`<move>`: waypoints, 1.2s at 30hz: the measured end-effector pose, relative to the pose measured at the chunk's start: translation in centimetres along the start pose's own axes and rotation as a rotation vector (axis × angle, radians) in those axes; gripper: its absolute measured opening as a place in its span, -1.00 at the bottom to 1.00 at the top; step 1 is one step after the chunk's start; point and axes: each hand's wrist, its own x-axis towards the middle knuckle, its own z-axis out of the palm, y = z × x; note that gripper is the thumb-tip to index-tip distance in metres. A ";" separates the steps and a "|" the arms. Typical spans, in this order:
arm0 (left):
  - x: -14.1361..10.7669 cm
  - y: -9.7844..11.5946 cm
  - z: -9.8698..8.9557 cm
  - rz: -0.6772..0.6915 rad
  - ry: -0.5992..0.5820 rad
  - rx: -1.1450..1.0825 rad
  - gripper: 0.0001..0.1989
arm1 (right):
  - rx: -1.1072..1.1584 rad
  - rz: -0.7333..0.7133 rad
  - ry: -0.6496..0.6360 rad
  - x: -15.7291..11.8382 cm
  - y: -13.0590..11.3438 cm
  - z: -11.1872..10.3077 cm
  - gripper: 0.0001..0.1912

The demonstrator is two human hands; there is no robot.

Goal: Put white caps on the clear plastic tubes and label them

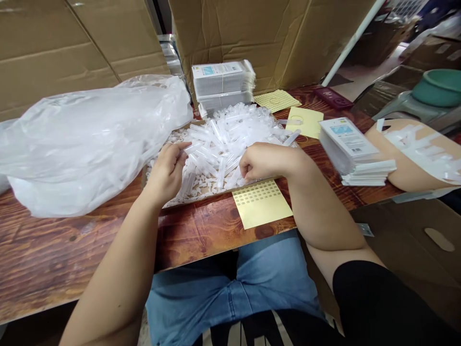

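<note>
A shallow cardboard tray (201,196) holds a heap of clear plastic tubes (221,166) and small white plastic pieces (200,186). Over the tray's left side is my left hand (167,170), its index finger stretched toward the tubes and the other fingers curled in; anything in its grasp is hidden. My right hand (261,161) bends down at the tray's front right, fingers closed among the tubes, and what they grip does not show. Just below it, a yellow sheet of small round stickers (264,206) lies partly under the tray's edge.
A large translucent plastic bag (86,139) covers the table's left. Banded packs of printed sleeves (223,79) stand behind the tray, with another stack (347,139) to the right. Nearby are yellow sheets (306,121), a dark red device (333,98) and a cardboard box (418,154) holding white packets.
</note>
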 end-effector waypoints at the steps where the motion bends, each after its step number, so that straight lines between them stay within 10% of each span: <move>1: -0.1 0.5 0.1 0.020 -0.010 0.010 -0.57 | -0.030 -0.002 0.008 0.1 -0.2 0.2 -0.82; 10: -1.1 3.5 1.3 0.004 -0.013 -0.035 -0.67 | -0.066 -0.138 0.220 0.7 -0.9 0.1 -0.84; 16: -1.3 3.8 2.4 -0.036 0.071 -0.001 -0.72 | -0.131 0.036 0.001 -0.5 -0.8 -0.6 -0.79; 28: -1.2 2.8 3.5 -0.063 0.108 -0.071 -0.71 | -0.297 0.007 0.012 0.9 -3.8 2.2 -0.68; 36: -1.0 2.4 3.0 -0.075 0.099 -0.114 -0.66 | -0.014 -0.099 0.081 0.8 -1.2 0.9 -0.82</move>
